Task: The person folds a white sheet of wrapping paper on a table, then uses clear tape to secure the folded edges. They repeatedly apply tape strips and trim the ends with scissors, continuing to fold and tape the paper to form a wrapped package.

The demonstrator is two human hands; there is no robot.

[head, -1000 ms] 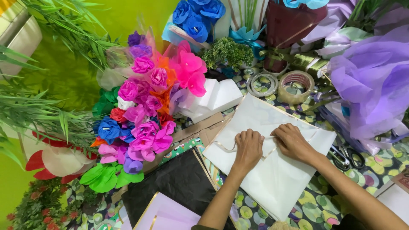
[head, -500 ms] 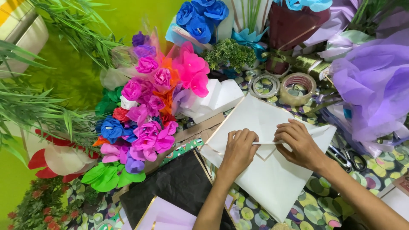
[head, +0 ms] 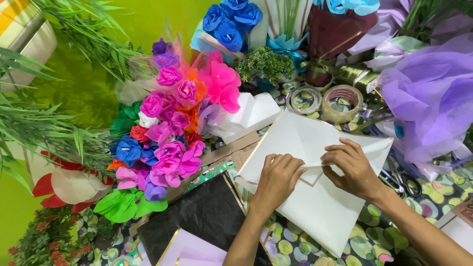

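A large white sheet of paper (head: 315, 212) lies folded on the patterned table. My left hand (head: 278, 178) presses flat on its left part, fingers together near the fold. My right hand (head: 351, 166) pinches a folded flap of the same sheet, lifting its edge slightly towards the middle. Both hands touch only the paper.
A bunch of pink, purple and blue paper flowers (head: 167, 133) lies to the left. Black paper (head: 202, 216) and lilac paper (head: 189, 251) sit at the front left. Two tape rolls (head: 341, 102) stand behind the sheet, scissors (head: 399, 180) to the right, purple tissue (head: 433, 98) at far right.
The right hand has drawn the paper flap further over the sheet towards the left hand. The left hand stays pressed on the paper.
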